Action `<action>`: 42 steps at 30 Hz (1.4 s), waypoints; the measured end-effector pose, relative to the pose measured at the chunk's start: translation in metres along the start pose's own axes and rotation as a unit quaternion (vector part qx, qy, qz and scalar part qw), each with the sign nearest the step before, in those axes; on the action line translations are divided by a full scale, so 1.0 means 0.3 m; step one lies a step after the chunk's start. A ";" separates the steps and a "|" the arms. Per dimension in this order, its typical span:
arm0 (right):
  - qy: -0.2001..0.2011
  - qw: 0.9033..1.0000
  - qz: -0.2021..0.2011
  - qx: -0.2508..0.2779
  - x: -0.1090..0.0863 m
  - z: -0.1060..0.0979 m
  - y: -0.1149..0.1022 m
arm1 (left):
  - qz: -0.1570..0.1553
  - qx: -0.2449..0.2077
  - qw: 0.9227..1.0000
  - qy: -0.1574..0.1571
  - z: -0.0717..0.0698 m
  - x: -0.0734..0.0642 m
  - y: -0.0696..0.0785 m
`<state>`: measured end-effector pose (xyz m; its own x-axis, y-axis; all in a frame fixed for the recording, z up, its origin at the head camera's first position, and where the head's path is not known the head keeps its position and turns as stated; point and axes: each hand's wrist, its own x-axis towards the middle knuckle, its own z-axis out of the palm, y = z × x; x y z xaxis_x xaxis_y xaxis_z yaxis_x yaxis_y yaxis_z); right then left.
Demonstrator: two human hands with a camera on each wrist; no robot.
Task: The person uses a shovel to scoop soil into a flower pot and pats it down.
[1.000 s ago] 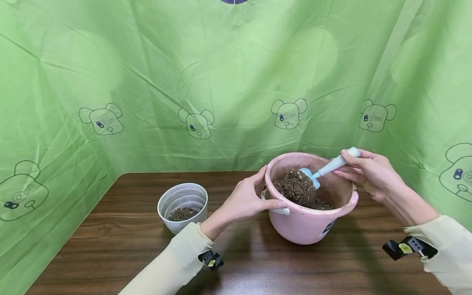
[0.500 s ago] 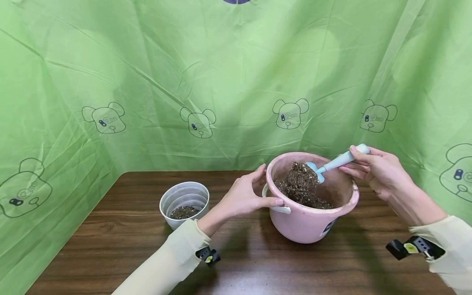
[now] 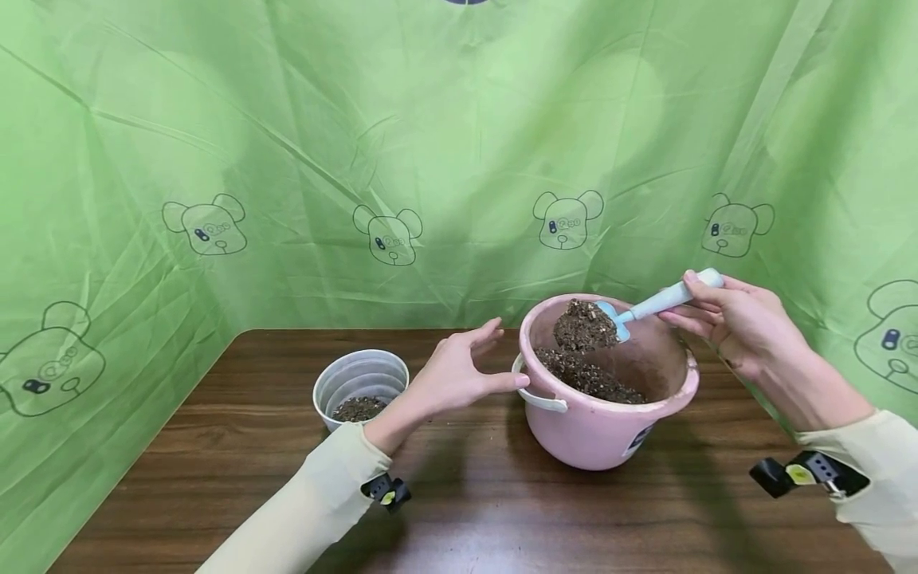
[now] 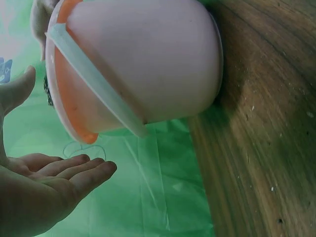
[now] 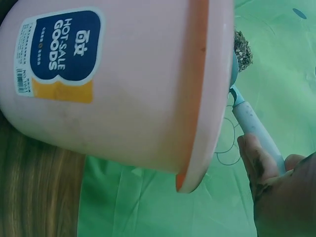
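Observation:
My right hand (image 3: 753,327) grips the handle of a light blue trowel (image 3: 663,301) above the right side of a pink bucket (image 3: 584,434). A heap of dark soil (image 3: 584,325) sits on the trowel's blade, over more soil in the bucket. Dark smudges mark the fingers in the right wrist view. My left hand (image 3: 459,371) is just left of the bucket, thumb and fingers spread. In the left wrist view those fingers (image 4: 86,173) stand apart from the rim and hold nothing. The bucket's white handle (image 4: 94,79) hangs down its side.
A grey-white pot (image 3: 362,367) with a little soil at its bottom stands to the left, partly behind my left forearm. Both stand on a dark wooden table (image 3: 502,518). A green printed curtain (image 3: 459,159) encloses the back and sides.
The right hand has raised the soil-laden trowel upward and slightly right, lifting its load off the bucket's soil. My left hand has let go of the bucket rim and moved left.

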<state>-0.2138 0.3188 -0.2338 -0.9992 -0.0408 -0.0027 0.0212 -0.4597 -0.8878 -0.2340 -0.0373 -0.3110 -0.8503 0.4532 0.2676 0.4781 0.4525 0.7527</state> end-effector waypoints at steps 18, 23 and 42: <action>-0.006 1.000 0.015 -0.002 0.041 0.131 0.019 | 0.005 0.016 0.999 0.037 -0.125 -0.060 -0.034; -0.002 1.000 0.017 -0.011 0.052 0.198 0.033 | 0.007 0.017 0.999 0.046 -0.172 -0.089 -0.035; -0.011 0.999 0.023 -0.023 0.116 0.417 0.138 | -0.036 0.077 0.994 0.075 -0.345 -0.229 -0.102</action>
<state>-0.2432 0.1873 -0.2130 -0.9961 -0.0814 -0.0339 0.0648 -0.4160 -0.9071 -0.2131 -0.1619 -0.2902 -0.9011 0.3020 0.3113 0.4333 0.5965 0.6756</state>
